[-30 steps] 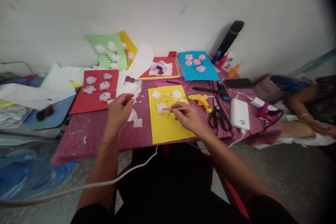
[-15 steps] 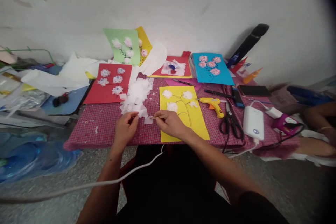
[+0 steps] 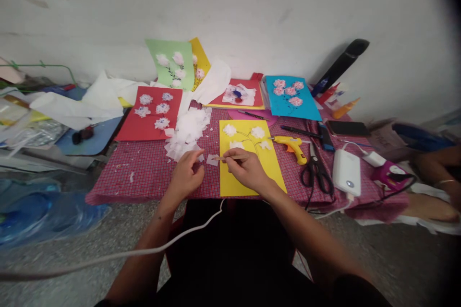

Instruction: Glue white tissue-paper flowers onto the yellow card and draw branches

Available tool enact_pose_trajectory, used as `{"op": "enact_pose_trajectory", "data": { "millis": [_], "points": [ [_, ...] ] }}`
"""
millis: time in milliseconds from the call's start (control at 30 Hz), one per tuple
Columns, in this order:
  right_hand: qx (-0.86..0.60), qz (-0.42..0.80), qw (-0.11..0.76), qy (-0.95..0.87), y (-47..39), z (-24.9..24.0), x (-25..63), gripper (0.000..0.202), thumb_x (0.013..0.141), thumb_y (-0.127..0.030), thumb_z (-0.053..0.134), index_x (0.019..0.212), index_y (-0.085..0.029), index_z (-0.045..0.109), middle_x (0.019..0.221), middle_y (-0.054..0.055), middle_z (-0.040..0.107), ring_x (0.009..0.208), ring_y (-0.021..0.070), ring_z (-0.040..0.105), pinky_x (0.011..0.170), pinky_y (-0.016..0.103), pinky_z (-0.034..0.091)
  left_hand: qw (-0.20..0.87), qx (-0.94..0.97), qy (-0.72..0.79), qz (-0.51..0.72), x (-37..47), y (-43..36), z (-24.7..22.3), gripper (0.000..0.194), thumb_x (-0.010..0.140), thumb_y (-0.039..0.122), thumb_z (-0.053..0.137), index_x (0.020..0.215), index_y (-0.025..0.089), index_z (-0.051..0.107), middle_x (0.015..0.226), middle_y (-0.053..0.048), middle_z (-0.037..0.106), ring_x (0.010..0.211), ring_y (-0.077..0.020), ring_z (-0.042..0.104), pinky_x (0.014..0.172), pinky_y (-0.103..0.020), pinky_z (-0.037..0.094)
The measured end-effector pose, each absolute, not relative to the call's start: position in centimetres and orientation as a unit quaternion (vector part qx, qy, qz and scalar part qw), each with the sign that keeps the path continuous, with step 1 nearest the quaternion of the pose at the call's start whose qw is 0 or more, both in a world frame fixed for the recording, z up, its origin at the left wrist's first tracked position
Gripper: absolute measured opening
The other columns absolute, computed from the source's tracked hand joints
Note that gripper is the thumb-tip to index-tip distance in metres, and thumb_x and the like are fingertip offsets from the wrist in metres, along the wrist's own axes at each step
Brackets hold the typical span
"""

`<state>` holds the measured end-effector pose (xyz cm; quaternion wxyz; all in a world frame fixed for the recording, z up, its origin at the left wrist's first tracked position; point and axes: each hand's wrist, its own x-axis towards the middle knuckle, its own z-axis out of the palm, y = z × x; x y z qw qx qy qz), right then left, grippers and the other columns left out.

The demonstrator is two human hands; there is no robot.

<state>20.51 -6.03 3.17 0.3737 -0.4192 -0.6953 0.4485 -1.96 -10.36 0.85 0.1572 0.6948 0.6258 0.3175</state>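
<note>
A thin wooden stick (image 3: 236, 157) is pinched in my right hand (image 3: 250, 171), over the left part of a yellow card (image 3: 268, 177). The stick's tip meets a small white tissue square (image 3: 211, 160) just off the card's left edge. White paper flowers (image 3: 257, 133) and drawn stems are on the card; my right hand hides part of it. To the left, my left hand (image 3: 184, 178) has thumb and forefinger apart, with nothing visible between them. It is close to a heap of white tissue pieces (image 3: 189, 127).
Right of the card lie a yellow glue gun (image 3: 290, 145), black scissors (image 3: 317, 172) and a white power bank (image 3: 346, 171). Finished flower cards, one red (image 3: 153, 115) and one blue (image 3: 288, 98), flank the back. A white cable (image 3: 173, 240) crosses my lap. Another person's arm (image 3: 441, 168) shows far right.
Both hands have shifted right. My left hand has left the tissue pieces' near edge and spread its fingers. The small tissue square has moved right with the stick's tip.
</note>
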Motion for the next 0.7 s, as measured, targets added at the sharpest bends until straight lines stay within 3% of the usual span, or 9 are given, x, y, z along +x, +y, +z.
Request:
{"op": "enact_pose_trajectory", "data": {
  "millis": [67, 167, 367, 533, 700],
  "points": [
    [-0.419, 0.437, 0.375, -0.702, -6.1, 3.3, 20.9, 0.018, 0.094, -0.030, 0.059, 0.097, -0.021, 0.074, 0.078, 0.002, 0.074, 0.056, 0.0127, 0.060, 0.053, 0.025, 0.046, 0.150, 0.713, 0.614, 0.303, -1.5, -9.4, 1.4, 0.050, 0.086, 0.018, 0.057, 0.136, 0.020, 0.060, 0.125, -0.011, 0.066, 0.108, -0.0241, 0.064, 0.100, -0.040, 0.052],
    [-0.423, 0.422, 0.383, -0.704, -6.3, 3.2, 21.7, 0.018, 0.094, -0.031, 0.060, 0.097, -0.021, 0.074, 0.073, 0.001, 0.070, 0.055, 0.0134, 0.059, 0.051, 0.025, 0.044, 0.105, 0.751, 0.611, 0.228, -0.9, -7.9, 2.0, 0.040, 0.092, 0.023, 0.055, 0.130, 0.017, 0.065, 0.115, -0.013, 0.064, 0.111, -0.0285, 0.060, 0.101, -0.044, 0.050],
    [-0.441, 0.408, 0.408, -0.688, -7.4, 2.3, 23.4, 0.017, 0.094, -0.031, 0.061, 0.099, -0.021, 0.074, 0.085, 0.005, 0.076, 0.064, 0.0170, 0.068, 0.058, 0.029, 0.054, 0.079, 0.798, 0.591, 0.086, -0.7, -6.1, 2.1, 0.014, 0.090, 0.024, 0.058, 0.098, 0.018, 0.069, 0.102, -0.013, 0.064, 0.102, -0.0306, 0.060, 0.093, -0.044, 0.048],
    [-0.450, 0.412, 0.422, -0.670, -8.2, 2.5, 24.5, 0.016, 0.095, -0.031, 0.061, 0.099, -0.022, 0.073, 0.088, 0.006, 0.077, 0.066, 0.0173, 0.069, 0.060, 0.029, 0.055, 0.127, 0.800, 0.574, 0.120, -0.8, -5.7, 1.7, 0.015, 0.090, 0.019, 0.053, 0.076, 0.021, 0.057, 0.085, -0.008, 0.064, 0.087, -0.0255, 0.060, 0.080, -0.040, 0.046],
    [-0.446, 0.429, 0.445, -0.647, -8.8, 2.8, 24.7, 0.017, 0.095, -0.031, 0.061, 0.099, -0.021, 0.074, 0.087, 0.006, 0.077, 0.063, 0.0161, 0.067, 0.059, 0.028, 0.054, 0.226, 0.715, 0.617, 0.239, -0.8, -6.5, 1.9, 0.009, 0.089, 0.019, 0.053, 0.081, 0.022, 0.057, 0.081, -0.002, 0.067, 0.075, -0.0189, 0.061, 0.070, -0.032, 0.046]
  ]
}}
